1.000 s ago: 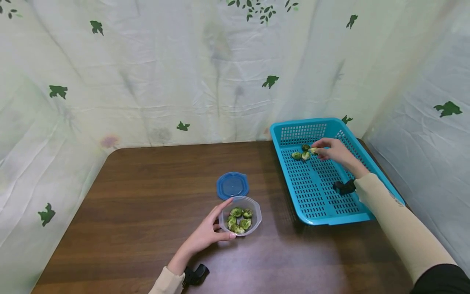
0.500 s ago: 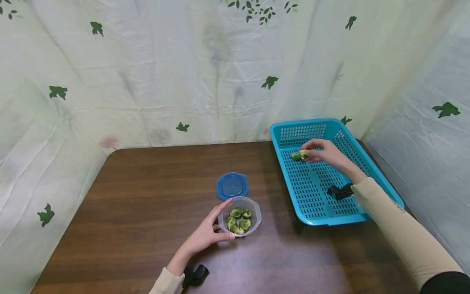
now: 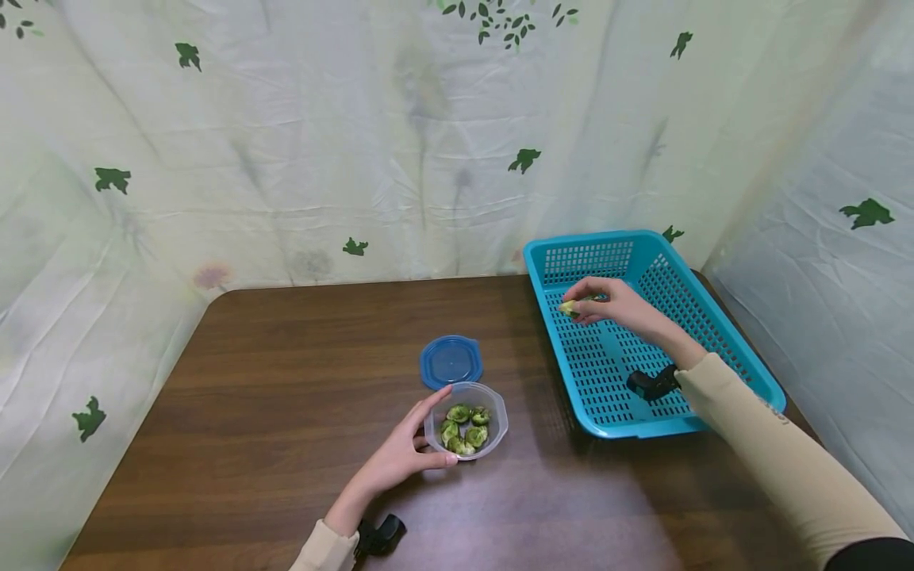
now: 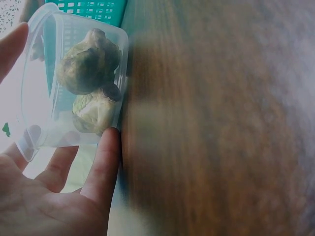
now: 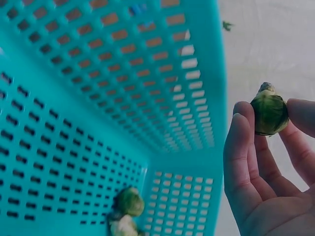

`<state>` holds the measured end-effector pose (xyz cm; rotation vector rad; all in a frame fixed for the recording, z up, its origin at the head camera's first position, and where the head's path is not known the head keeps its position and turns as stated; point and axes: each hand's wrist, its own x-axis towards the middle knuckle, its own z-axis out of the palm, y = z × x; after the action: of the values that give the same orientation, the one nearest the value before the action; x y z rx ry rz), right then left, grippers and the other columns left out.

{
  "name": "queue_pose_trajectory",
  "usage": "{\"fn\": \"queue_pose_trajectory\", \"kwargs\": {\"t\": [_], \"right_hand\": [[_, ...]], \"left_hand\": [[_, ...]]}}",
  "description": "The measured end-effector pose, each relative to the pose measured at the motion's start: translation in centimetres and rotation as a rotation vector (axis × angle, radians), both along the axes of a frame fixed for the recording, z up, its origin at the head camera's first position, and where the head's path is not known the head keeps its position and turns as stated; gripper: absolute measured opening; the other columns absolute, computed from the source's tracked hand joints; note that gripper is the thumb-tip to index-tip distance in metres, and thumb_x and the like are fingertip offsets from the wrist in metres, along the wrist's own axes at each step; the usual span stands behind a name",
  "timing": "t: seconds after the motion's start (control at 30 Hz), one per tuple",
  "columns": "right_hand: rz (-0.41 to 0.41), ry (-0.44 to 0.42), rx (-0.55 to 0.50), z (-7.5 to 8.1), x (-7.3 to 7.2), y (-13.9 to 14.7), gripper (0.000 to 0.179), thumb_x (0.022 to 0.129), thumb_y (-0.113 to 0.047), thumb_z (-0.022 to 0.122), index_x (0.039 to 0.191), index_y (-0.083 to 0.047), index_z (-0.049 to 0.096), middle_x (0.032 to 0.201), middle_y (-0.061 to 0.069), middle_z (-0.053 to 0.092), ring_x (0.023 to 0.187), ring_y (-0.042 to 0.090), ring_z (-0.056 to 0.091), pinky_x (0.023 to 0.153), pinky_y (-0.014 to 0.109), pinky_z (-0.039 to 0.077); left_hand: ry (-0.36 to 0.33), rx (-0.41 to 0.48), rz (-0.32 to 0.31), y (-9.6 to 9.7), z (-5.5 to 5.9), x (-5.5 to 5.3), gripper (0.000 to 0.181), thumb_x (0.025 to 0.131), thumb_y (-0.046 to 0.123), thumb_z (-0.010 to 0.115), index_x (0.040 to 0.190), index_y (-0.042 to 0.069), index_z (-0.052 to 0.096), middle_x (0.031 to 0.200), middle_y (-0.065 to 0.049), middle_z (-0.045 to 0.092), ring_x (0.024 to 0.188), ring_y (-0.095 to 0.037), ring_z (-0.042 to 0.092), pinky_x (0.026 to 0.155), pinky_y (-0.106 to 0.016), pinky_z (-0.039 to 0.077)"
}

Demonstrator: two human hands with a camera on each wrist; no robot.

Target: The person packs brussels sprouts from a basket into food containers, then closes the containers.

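In the head view my left hand (image 3: 396,460) holds a small clear plastic container (image 3: 497,432), thumb at the near side and fingers around the far side. Several Brussels sprouts (image 3: 476,435) lie inside it; the left wrist view shows sprouts (image 4: 88,71) through its wall. My right hand (image 3: 614,308) is over the blue basket (image 3: 607,412) and pinches one Brussels sprout (image 5: 269,114) between thumb and fingers. Down in the basket, other sprouts (image 5: 129,201) show in the right wrist view; in the head view the right hand mostly hides them.
A blue lid (image 3: 451,361) lies flat just behind the container. The basket stands at the right of the brown wooden table (image 3: 300,396), near its back edge. A pale curtain (image 3: 300,143) with leaf prints hangs behind and at the sides.
My right hand has moved left across the basket with the pinched sprout, now close to the basket's left wall. The left hand and container have stayed put.
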<state>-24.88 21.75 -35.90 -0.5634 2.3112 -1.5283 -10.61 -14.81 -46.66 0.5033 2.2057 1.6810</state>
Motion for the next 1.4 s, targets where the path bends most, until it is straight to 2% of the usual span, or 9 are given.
{"fn": "queue_pose_trajectory", "kwargs": {"t": [0.13, 0.33, 0.53, 1.07, 1.27, 1.4], "right_hand": [[0.033, 0.004, 0.002, 0.4, 0.6, -0.9, 0.023, 0.097, -0.011, 0.055, 0.113, 0.005, 0.058, 0.111, 0.02, 0.058, 0.087, 0.025, 0.064, 0.079, 0.038, 0.054], [0.113, 0.003, -0.003, 0.9, 1.7, -2.4, 0.022, 0.097, -0.009, 0.056, 0.114, 0.003, 0.059, 0.109, 0.019, 0.059, 0.089, 0.039, 0.061, 0.077, 0.039, 0.053], [0.209, -0.011, 0.003, 1.1, 2.8, -4.1, 0.021, 0.096, -0.008, 0.055, 0.115, 0.002, 0.059, 0.113, 0.016, 0.058, 0.087, 0.03, 0.062, 0.081, 0.049, 0.051], [0.386, -0.048, 0.027, 0.5, 4.7, -8.2, 0.017, 0.095, -0.009, 0.058, 0.109, -0.001, 0.061, 0.105, 0.011, 0.061, 0.082, 0.026, 0.06, 0.075, 0.041, 0.054], [0.426, -0.037, 0.031, 0.5, 5.1, -9.6, 0.013, 0.094, -0.007, 0.059, 0.106, -0.002, 0.062, 0.101, 0.008, 0.063, 0.083, 0.034, 0.061, 0.073, 0.038, 0.054], [0.438, -0.043, 0.061, 0.1, 5.2, -10.4, 0.012, 0.093, -0.006, 0.06, 0.104, -0.003, 0.063, 0.101, 0.006, 0.064, 0.084, 0.035, 0.063, 0.072, 0.035, 0.055]], "left_hand": [[0.0, -0.002, -0.001, 0.0, 0.0, 0.0, 0.088, 0.08, 0.02, 0.079, 0.151, 0.028, 0.027, 0.154, -0.008, 0.019, 0.136, -0.032, 0.024, 0.099, -0.053, 0.037], [-0.001, -0.001, 0.0, 0.1, 0.1, 0.0, 0.089, 0.08, 0.02, 0.079, 0.152, 0.027, 0.027, 0.154, -0.008, 0.02, 0.136, -0.032, 0.025, 0.099, -0.053, 0.038], [0.003, -0.005, -0.002, 0.0, 0.0, 0.0, 0.089, 0.08, 0.021, 0.079, 0.152, 0.026, 0.027, 0.153, -0.009, 0.02, 0.136, -0.033, 0.025, 0.098, -0.053, 0.038], [0.0, -0.005, 0.008, 0.0, -0.1, -0.1, 0.089, 0.08, 0.019, 0.078, 0.152, 0.024, 0.027, 0.153, -0.01, 0.021, 0.135, -0.034, 0.027, 0.098, -0.053, 0.038], [-0.004, -0.007, 0.01, 0.0, -0.1, -0.1, 0.088, 0.08, 0.019, 0.078, 0.151, 0.028, 0.027, 0.153, -0.008, 0.02, 0.133, -0.033, 0.03, 0.098, -0.052, 0.038], [0.005, -0.005, 0.003, 0.1, -0.2, -0.1, 0.087, 0.081, 0.018, 0.078, 0.152, 0.024, 0.027, 0.153, -0.01, 0.021, 0.132, -0.034, 0.031, 0.098, -0.052, 0.039]]}}
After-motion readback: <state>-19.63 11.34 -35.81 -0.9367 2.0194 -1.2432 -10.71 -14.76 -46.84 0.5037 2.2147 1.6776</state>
